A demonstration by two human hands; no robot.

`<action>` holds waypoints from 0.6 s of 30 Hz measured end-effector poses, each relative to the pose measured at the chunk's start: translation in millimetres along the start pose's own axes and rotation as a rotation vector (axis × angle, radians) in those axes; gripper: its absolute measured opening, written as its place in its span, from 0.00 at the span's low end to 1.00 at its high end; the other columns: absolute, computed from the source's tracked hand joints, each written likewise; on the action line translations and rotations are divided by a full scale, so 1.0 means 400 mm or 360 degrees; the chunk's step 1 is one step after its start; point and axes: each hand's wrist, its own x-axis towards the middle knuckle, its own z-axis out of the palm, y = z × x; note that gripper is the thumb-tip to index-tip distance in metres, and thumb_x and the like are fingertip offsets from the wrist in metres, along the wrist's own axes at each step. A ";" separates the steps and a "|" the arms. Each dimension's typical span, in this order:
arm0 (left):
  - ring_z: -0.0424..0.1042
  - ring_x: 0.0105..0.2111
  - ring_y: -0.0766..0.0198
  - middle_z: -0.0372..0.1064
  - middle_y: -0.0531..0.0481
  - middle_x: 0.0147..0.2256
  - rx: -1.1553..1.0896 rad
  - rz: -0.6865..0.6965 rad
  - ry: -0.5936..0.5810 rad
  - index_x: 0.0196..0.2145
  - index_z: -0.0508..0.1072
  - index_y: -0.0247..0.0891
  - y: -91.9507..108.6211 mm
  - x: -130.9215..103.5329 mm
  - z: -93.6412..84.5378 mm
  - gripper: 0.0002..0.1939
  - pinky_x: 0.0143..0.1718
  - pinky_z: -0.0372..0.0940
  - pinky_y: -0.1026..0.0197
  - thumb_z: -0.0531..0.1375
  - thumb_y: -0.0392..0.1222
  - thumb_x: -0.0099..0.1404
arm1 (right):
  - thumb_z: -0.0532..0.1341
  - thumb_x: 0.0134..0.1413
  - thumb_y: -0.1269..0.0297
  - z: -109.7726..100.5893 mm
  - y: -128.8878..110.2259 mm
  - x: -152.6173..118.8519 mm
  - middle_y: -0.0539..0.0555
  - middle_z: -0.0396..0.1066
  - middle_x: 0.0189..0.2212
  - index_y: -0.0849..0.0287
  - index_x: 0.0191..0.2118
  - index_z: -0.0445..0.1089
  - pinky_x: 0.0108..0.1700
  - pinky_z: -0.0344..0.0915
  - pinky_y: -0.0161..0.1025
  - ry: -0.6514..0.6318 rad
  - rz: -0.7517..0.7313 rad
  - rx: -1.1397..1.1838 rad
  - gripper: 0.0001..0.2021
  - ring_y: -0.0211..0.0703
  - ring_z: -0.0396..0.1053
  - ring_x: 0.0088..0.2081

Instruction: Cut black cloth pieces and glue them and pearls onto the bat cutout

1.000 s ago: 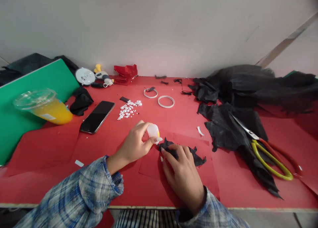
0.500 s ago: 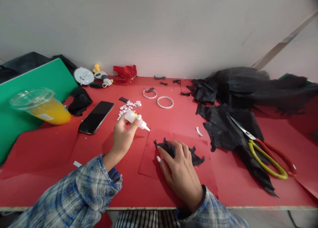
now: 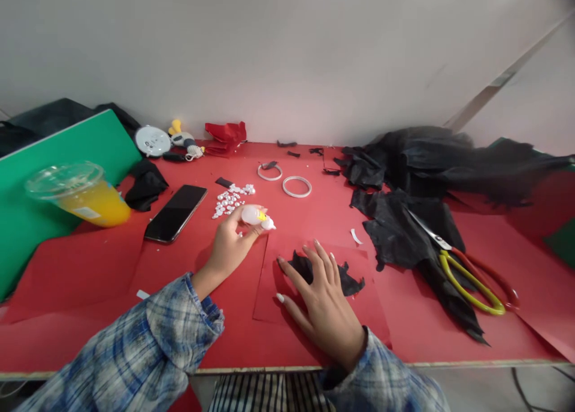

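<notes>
My left hand [image 3: 233, 244] is closed around a small white glue bottle [image 3: 255, 215] with a yellow patch, its nozzle tilted to the right. The bottle is held above the table, just left of a red paper sheet [image 3: 269, 301]. My right hand [image 3: 326, 304] lies spread over a jagged black cut-out [image 3: 350, 281] on that sheet, its fingers apart and covering part of the piece. Close behind the bottle is a loose pile of white beads [image 3: 229, 202].
Two white rings [image 3: 297, 187] lie farther back. At right, scissors [image 3: 467, 274] with yellow and red handles rest on black fabric [image 3: 399, 238]. A phone [image 3: 176, 213] and a tilted cup [image 3: 90, 196] of orange drink stand left, by a green board [image 3: 27, 220].
The glue bottle has turned in my left hand, its nozzle now higher and less downward. My right fingers have spread and stretched forward over the black cut-out. The view has shifted slightly.
</notes>
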 end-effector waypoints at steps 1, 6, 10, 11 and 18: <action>0.73 0.45 0.55 0.75 0.44 0.43 0.0128 0.0119 0.0081 0.41 0.73 0.40 0.003 0.007 -0.014 0.12 0.50 0.64 0.54 0.63 0.46 0.61 | 0.59 0.59 0.55 -0.001 0.008 -0.006 0.67 0.55 0.59 0.54 0.60 0.63 0.55 0.58 0.69 -0.0005 -0.0054 -0.0001 0.24 0.68 0.45 0.65; 0.69 0.51 0.53 0.72 0.44 0.48 0.0286 0.0298 0.0865 0.42 0.73 0.42 0.001 0.063 -0.101 0.13 0.55 0.60 0.54 0.66 0.42 0.58 | 0.55 0.63 0.53 -0.068 0.070 -0.049 0.65 0.61 0.56 0.54 0.62 0.59 0.55 0.62 0.66 -0.0010 -0.0230 0.0003 0.24 0.63 0.51 0.64; 0.74 0.39 0.59 0.74 0.47 0.38 -0.0537 -0.0248 0.1015 0.35 0.71 0.39 -0.026 0.093 -0.110 0.11 0.41 0.67 0.59 0.66 0.43 0.55 | 0.49 0.66 0.58 -0.217 0.099 -0.074 0.62 0.63 0.55 0.52 0.57 0.64 0.50 0.68 0.57 -0.0001 -0.0229 -0.0078 0.18 0.59 0.62 0.57; 0.74 0.35 0.62 0.73 0.48 0.35 -0.0696 -0.0385 0.0978 0.33 0.70 0.38 -0.030 0.093 -0.100 0.11 0.38 0.67 0.60 0.67 0.43 0.54 | 0.49 0.66 0.59 -0.248 0.101 -0.071 0.61 0.65 0.54 0.52 0.55 0.66 0.49 0.68 0.56 0.0017 -0.0234 -0.0086 0.17 0.58 0.64 0.56; 0.75 0.37 0.59 0.76 0.45 0.35 -0.0698 -0.0385 0.0115 0.34 0.71 0.36 0.010 0.018 -0.003 0.16 0.39 0.69 0.58 0.67 0.49 0.53 | 0.48 0.57 0.82 -0.145 0.136 0.061 0.60 0.68 0.39 0.59 0.46 0.71 0.44 0.70 0.50 -0.0160 -0.0121 0.0102 0.20 0.49 0.68 0.41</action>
